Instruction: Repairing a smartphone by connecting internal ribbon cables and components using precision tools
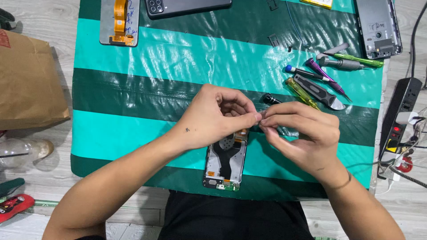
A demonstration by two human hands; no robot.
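Head view looked straight down on a green-and-teal striped mat (133, 66), where the left hand (213, 116) and the right hand (302, 133) met fingertip to fingertip just above an opened phone frame (225, 165). Both hands were pinched together on a very small part (261, 115) (too tiny to tell what it was), the left thumb and forefinger closed on it from one side, the right from the other. The phone frame lay flat on the mat near its front edge, its inner side up, partly under the left hand. Behind the right hand lay a cluster of tools (324, 75): a yellow-handled screwdriver, a purple one, a green one and a dark flat pry tool, close together and some touching. At the far edge sat a dark phone (187, 6) with its camera block showing, a screen panel with an orange flex cable (119, 22) and a grey back cover (378, 26). A brown paper bag (26, 80) stood off the mat to the left, a power strip (400, 120) to the right.
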